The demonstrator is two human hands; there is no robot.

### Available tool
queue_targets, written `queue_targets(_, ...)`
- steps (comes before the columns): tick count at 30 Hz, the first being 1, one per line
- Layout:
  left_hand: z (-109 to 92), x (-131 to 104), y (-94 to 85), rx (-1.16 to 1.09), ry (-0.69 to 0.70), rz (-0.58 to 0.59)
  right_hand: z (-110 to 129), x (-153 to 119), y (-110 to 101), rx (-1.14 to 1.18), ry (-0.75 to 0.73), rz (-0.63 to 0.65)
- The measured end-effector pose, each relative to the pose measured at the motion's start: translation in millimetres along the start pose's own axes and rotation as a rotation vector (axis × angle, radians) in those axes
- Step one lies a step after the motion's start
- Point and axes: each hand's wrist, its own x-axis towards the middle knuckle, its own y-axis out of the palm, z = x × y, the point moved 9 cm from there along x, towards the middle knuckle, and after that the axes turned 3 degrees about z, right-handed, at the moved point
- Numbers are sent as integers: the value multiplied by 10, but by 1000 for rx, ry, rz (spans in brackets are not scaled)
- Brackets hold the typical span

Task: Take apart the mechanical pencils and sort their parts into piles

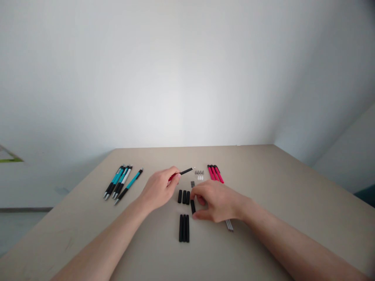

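Note:
My left hand (162,185) is closed around a pen body, raised over the table; its pink end shows at my fingers and its black barrel (186,171) points right, ending in a thin light tip. My right hand (215,200) pinches a short black grip sleeve (192,206) by its two ends, close to the tabletop. Just left of it stand several alike: a row of short black sleeves (184,197). Below them lie longer black tubes (184,228), side by side.
Small metal cone tips (199,172), white plastic pieces (200,178) and springs (192,184) sit beyond my right hand. Pink pen barrels (215,173) lie behind it, and refills (229,226) stick out below it. Teal and white pens (118,181) lie at the left. A wall borders the table (252,160).

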Motion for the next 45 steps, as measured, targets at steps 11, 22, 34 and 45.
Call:
queue_targets(11,42,-7,139,40,-49,121,-157,74,-7,-3,128,-103)
queue_targets(22,18,-10,146,31,-37,128,-165,92,8,-4,144,-119)
queue_targets(34,22,-13,177,-6,-26,137,-152,107,20,-4,126,-132)
queue_targets(45,-19,-16,178,-35,-9,140,-142,106,7,0,117,-143)
